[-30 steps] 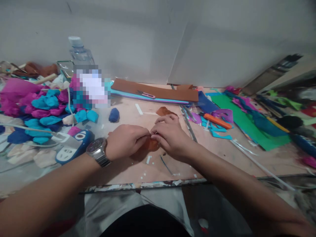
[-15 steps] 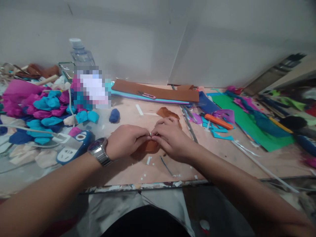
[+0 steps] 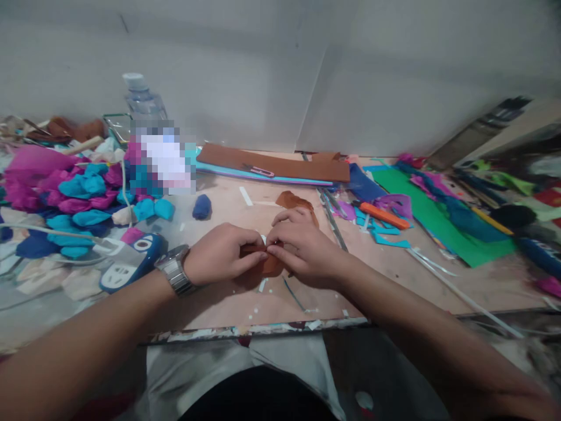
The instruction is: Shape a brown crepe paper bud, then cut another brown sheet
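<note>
Both hands meet over the middle of the table, pinching one small brown sheet piece [image 3: 272, 266], soft and foam-like or felt-like. My left hand [image 3: 223, 254] is closed, thumb and forefinger gripping the piece's left upper edge. My right hand [image 3: 307, 245] pinches the same edge close beside the left fingertips. The fingers hide part of the piece. Just behind the right hand lies another curled brown piece [image 3: 294, 200]. A dark blue wrapped lump [image 3: 202, 207] rests beyond my left hand.
Left of my hands lie a blue power strip [image 3: 134, 263] with a cable and a heap of magenta and blue lumps [image 3: 79, 187]. A long brown strip [image 3: 276, 164] bears a pink cutter [image 3: 262, 171]. To the right are an orange cutter [image 3: 384, 215] and green sheets [image 3: 464, 228].
The fingertips have shifted slightly along the brown piece, and the left thumb now lies flatter across it. More of the piece shows under the left fingers. The view has moved a little.
</note>
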A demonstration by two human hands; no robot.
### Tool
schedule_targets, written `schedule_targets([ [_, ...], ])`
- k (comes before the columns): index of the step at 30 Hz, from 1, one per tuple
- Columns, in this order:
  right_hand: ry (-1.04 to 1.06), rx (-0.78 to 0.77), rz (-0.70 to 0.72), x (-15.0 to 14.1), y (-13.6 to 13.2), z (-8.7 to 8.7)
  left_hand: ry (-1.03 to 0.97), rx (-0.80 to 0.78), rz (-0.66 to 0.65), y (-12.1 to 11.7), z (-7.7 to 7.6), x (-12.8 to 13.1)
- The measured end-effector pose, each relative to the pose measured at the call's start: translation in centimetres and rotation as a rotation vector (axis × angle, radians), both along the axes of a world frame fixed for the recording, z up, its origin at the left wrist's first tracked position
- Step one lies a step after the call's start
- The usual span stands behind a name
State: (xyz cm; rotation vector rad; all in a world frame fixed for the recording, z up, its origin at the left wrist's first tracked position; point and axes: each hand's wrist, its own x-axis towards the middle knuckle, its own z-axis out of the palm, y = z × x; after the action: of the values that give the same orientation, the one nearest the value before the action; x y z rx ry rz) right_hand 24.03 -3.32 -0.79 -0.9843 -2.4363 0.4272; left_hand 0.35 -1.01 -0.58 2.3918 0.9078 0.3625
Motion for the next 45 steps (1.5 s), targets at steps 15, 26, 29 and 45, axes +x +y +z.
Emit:
schedule_targets([
  [15, 0.043, 0.050, 0.026, 0.0, 0.2, -0.9, -0.032, -0.025, -0.036, -0.1, 0.2, 0.1],
  [26, 0.087, 0.054, 0.012, -0.1, 0.2, -1.1, -0.006, 0.024, -0.069, 0.0, 0.0, 0.1],
  [29, 0.072, 0.062, -0.003, 0.1, 0.3, -1.0, 0.008, -0.006, -0.059, 0.1, 0.4, -0.1],
  [45, 0.052, 0.089, 0.048, 0.7, 0.7, -1.3, 0.026, -0.478, -0.126, 1.7, -0.1, -0.9],
])
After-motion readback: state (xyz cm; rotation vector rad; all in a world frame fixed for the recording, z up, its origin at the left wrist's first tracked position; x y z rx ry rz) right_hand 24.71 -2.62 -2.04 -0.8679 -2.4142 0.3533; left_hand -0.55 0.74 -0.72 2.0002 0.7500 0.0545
